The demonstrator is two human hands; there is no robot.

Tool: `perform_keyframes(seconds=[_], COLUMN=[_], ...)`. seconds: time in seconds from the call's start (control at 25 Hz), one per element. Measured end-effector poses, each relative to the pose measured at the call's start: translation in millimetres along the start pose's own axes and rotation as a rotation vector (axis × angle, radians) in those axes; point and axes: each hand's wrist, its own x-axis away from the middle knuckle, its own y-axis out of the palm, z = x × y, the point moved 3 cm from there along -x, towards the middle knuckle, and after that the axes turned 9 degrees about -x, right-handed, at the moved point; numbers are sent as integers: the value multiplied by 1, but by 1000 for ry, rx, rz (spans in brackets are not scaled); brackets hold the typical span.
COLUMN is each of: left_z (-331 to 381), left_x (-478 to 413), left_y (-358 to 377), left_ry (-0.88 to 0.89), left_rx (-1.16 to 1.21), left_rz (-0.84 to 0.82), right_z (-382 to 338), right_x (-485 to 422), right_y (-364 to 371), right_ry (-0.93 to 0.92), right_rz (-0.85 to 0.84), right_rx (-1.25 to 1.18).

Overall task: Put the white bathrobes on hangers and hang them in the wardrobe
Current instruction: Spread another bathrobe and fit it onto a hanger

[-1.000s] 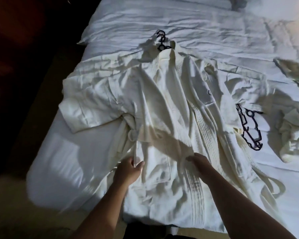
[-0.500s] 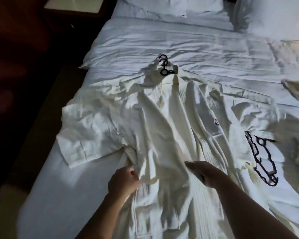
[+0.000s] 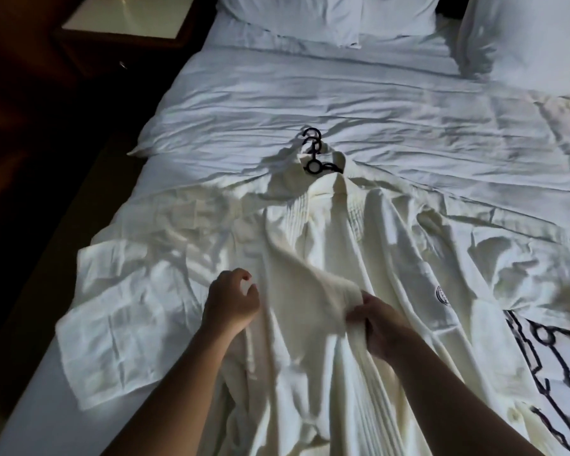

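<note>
One bed (image 3: 343,93) with a wrinkled white cover fills nearly the whole view. A white robe (image 3: 326,251) lies spread on its near half, collar toward the headboard and hem toward the person, with its sleeve stretched out flat to the left by the bed's edge. Its front panels overlap loosely, and a small round emblem (image 3: 443,295) shows on the panel to the right. White pillows (image 3: 293,18) lie across the head of the bed. A dark nightstand (image 3: 122,18) with a pale top stands beside the bed at upper left. A black hanger (image 3: 313,153) sits inside the robe's collar, its hook and ring sticking out onto the cover. A second hanger (image 3: 547,366), black too, lies on the bed just beside the robe's right edge, partly cut off by the frame. Both hands are on the robe near its middle. The right hand (image 3: 382,327) grips a fold of the front panel and holds it raised off the bed. The left hand (image 3: 229,302), close by, has fingers and thumb curled, pinching a bit of the robe's cloth.
</note>
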Motion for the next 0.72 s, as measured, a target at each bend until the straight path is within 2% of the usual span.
perform_keyframes(seconds=[0.08,0.16,0.24,0.32,0.36,0.44,0.52,0.6,0.64,0.72], left_z=[-3,-7,-5,1,4,6,-3,-14,-20,-27], left_x=[-34,-68,-104,-144,-162,-193,-212,-217,-219,-225], left_y=[-1,-3,-5,-3,0,11,21,30,34,42], left_ry=[22,65,116,143,151,145,89,40,42,37], left_rx=[2,-40,-79,-116,-156,-227,-142,73,153,221], left_rz=[44,105,167,141,96,24,3,16,33,50], right_z=[-13,-25,-33,-41,-49,-62,-71,-73,-75,-86], right_x=[-16,-28,-48,-79,-95,-124,-141,-152,-161,-187], right_y=[10,18,26,32,39,46,50,57,60,65], right_ry=[-92,-77,44,104,45,-93,-108,-27,-10,-115], right_rz=[-20,-115,-147,-110,-112,-100,-147,-228,-230,-147], right_rx=[-158,-255,-116,119,156,64,18,86,148,248])
